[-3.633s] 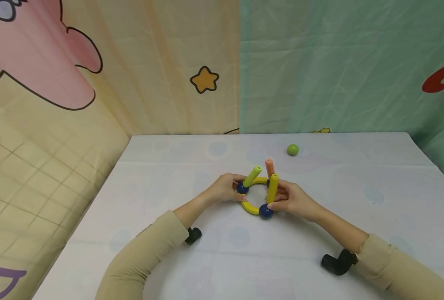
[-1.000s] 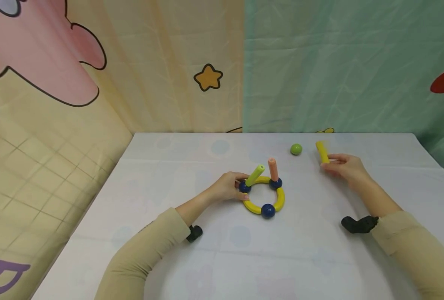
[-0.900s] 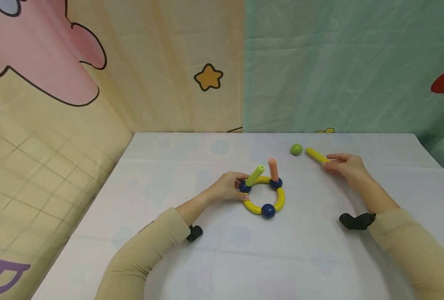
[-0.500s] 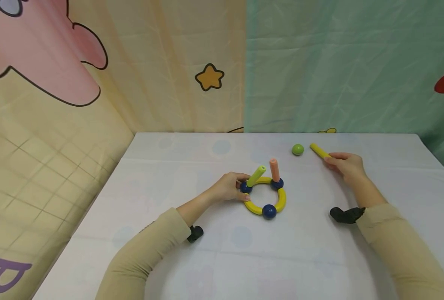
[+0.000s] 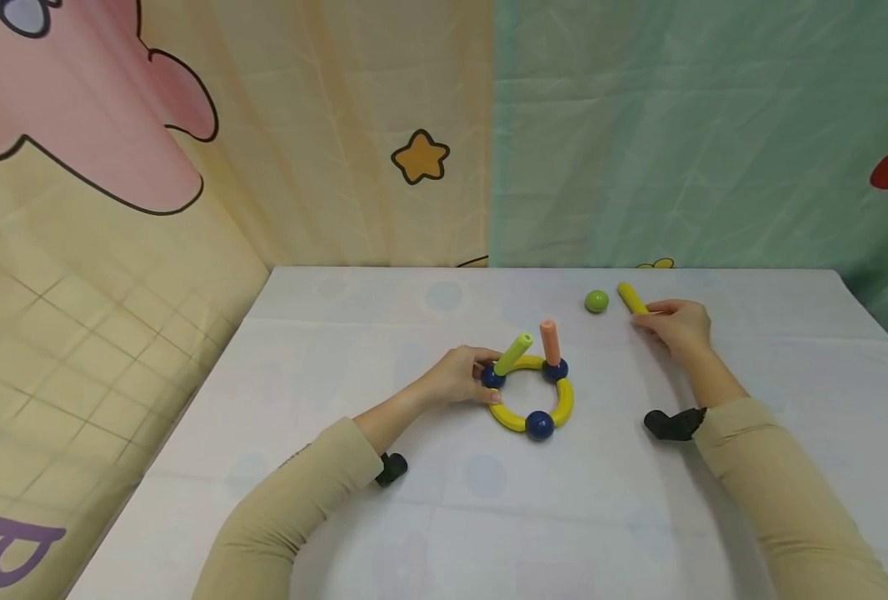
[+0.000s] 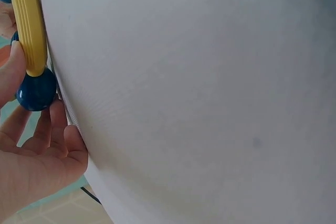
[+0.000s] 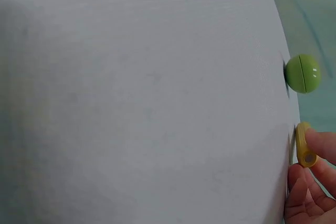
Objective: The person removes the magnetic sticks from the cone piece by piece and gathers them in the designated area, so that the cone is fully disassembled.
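In the head view, a ring of curved yellow rods (image 5: 565,402) joined by dark blue balls (image 5: 539,425) lies mid-table. A lime-green rod (image 5: 514,353) leans up from its left ball, and an orange rod (image 5: 550,342) rises from the back one. The front ball bears no rod. My left hand (image 5: 455,377) holds the ring at the left blue ball; the left wrist view shows its fingers around that ball (image 6: 37,92). At the back right, my right hand (image 5: 678,327) pinches the near end of a straight yellow rod (image 5: 628,294) low over the table.
A green ball (image 5: 596,302) lies just left of the straight yellow rod, near the back edge. The white table (image 5: 444,517) meets a curtain (image 5: 676,150) behind and a patterned cloth at left. Black wrist devices (image 5: 672,425) hang under both forearms.
The right hand has taken the straight yellow rod off the front blue ball to the back right, turned it, and lately shifted a little left. The left hand stays on the ring.
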Demonstrator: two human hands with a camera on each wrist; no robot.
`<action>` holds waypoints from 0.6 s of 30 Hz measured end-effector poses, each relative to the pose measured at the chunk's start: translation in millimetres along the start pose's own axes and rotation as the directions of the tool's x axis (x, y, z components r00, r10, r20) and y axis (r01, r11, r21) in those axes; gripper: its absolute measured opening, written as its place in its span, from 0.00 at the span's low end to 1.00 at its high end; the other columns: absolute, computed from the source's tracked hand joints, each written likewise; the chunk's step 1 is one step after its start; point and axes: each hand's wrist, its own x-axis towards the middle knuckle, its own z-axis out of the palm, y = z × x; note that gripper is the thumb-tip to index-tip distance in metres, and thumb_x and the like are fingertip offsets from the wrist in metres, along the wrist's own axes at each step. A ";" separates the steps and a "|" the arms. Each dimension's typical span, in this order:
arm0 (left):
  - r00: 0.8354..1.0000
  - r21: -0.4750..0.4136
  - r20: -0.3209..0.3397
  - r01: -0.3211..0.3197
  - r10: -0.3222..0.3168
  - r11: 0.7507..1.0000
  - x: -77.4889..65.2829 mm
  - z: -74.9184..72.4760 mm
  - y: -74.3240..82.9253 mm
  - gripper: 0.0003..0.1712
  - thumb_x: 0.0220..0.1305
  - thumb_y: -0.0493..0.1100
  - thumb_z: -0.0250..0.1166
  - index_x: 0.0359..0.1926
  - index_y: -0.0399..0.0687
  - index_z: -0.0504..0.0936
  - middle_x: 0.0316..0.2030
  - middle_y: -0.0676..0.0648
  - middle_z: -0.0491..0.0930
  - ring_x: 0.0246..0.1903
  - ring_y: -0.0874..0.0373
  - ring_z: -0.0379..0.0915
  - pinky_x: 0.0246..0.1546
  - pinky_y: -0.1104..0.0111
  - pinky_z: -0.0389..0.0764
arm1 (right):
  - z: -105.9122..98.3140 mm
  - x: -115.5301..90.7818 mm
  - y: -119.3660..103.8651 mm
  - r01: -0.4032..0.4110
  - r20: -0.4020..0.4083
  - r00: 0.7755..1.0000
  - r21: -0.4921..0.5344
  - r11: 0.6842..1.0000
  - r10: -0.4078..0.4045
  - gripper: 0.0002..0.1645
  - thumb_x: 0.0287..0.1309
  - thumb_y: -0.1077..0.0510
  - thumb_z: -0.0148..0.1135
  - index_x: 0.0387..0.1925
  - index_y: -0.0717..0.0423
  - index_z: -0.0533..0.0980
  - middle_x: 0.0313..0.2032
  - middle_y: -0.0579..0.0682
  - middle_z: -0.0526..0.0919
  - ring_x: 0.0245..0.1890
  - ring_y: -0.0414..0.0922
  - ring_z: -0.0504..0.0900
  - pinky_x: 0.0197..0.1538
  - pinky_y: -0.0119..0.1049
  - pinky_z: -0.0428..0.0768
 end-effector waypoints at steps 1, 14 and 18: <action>1.000 0.000 0.000 0.001 -0.001 1.000 -0.2 -0.1 0.3 0.36 0.47 0.39 0.75 0.60 0.46 0.74 0.52 0.47 0.77 0.39 0.58 0.71 0.43 0.71 0.73 | 0.3 -0.2 -0.2 0.002 0.001 1.000 -0.005 1.000 -0.002 0.30 0.55 0.53 0.64 0.56 0.65 0.71 0.48 0.57 0.71 0.29 0.34 0.73 0.26 0.22 0.73; 1.000 -0.009 -0.003 0.011 -0.011 1.000 -1.2 -1.2 0.8 0.36 0.46 0.40 0.75 0.59 0.45 0.75 0.48 0.46 0.77 0.39 0.57 0.70 0.42 0.71 0.73 | -6.4 -10.1 -1.6 0.103 0.074 0.992 -0.069 0.992 -0.098 0.30 0.56 0.57 0.63 0.57 0.68 0.70 0.51 0.63 0.73 0.29 0.34 0.73 0.32 0.25 0.76; 1.000 -0.012 -0.010 0.015 -0.015 1.000 -2.1 -1.5 0.8 0.36 0.46 0.41 0.76 0.58 0.45 0.75 0.49 0.46 0.76 0.39 0.57 0.69 0.42 0.70 0.73 | -12.0 -16.5 -2.9 0.137 0.103 0.986 -0.082 0.987 -0.129 0.31 0.56 0.54 0.63 0.57 0.67 0.69 0.46 0.58 0.76 0.29 0.35 0.73 0.33 0.27 0.76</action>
